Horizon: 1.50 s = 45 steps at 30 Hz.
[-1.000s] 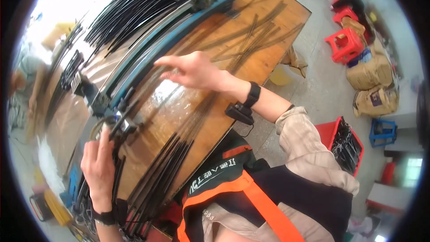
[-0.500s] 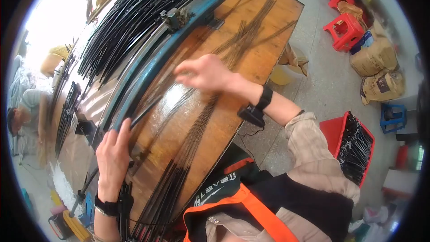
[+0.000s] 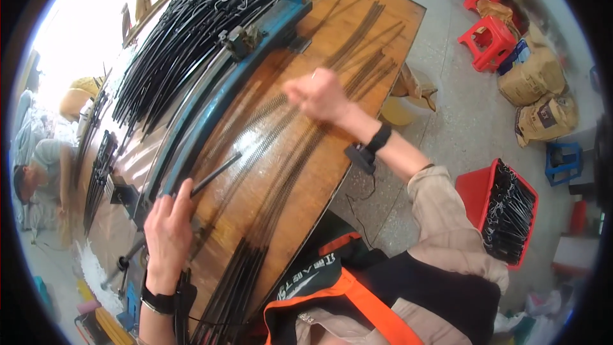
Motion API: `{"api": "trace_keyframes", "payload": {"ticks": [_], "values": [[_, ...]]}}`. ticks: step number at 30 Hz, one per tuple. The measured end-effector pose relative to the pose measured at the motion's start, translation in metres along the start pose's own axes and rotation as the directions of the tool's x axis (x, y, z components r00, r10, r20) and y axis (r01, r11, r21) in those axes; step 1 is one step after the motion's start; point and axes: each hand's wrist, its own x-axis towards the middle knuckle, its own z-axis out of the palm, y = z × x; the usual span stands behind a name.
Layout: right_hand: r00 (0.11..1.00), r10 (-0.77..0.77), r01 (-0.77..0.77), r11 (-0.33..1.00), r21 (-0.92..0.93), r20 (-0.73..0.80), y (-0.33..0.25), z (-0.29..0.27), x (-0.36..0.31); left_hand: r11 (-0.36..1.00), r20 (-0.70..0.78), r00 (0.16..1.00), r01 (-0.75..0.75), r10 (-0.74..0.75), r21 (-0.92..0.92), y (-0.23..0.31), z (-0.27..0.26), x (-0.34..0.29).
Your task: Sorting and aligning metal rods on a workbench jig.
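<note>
My left hand (image 3: 169, 227) is closed round a slim black tube (image 3: 217, 172), beside the blue metal rail. The tube's free end points up and right over the table. Farther right, my right hand (image 3: 322, 96) is curled with its fingers together above several long thin coil springs (image 3: 274, 147). One spring strand passes close to its fingertips; whether the fingers hold anything cannot be made out. Near me, black rods (image 3: 233, 281) with springs extending from their ends lie in a bundle on the wooden table (image 3: 383, 32).
A blue rail (image 3: 214, 105) with a metal clamp (image 3: 242, 41) runs along the table. Beyond it lies a big heap of black rods (image 3: 185, 38). A red bin (image 3: 476, 195) of black pieces, red stools (image 3: 488, 45) and paper sacks (image 3: 533, 80) stand at right. Another person (image 3: 48, 172) is at far left.
My right hand has moved right, away from the black tube's end, and its fingers are more curled. My left hand keeps hold of the tube, slightly shifted. The view has shifted a little.
</note>
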Motion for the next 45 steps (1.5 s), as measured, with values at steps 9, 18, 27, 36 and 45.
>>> {"api": "trace_keyframes", "payload": {"ticks": [9,18,27,36,45], "values": [[0.902,0.227,-0.418,0.258,0.871,0.366,-0.057,0.016,0.022,0.979,-0.031,0.98,0.196,-0.197,-0.052,-0.022,-0.014,-0.024],[0.994,0.096,-0.049,0.798,0.601,-0.046,-0.126,0.055,0.058,0.967,0.07,0.964,0.256,-0.256,0.001,-0.012,-0.038,-0.059],[0.979,-0.201,0.171,0.868,0.466,0.017,-0.182,0.081,0.058,0.962,-0.024,0.966,0.26,-0.258,0.085,-0.027,-0.049,-0.114],[0.986,-0.125,0.079,0.936,0.343,0.113,-0.146,0.128,0.073,0.774,-0.342,0.738,0.631,-0.582,0.044,-0.1,-0.093,-0.222],[0.868,-0.205,-0.289,0.534,0.795,0.453,-0.272,0.21,0.169,0.759,-0.452,0.676,0.651,-0.582,-0.004,-0.095,-0.109,-0.269]]}}
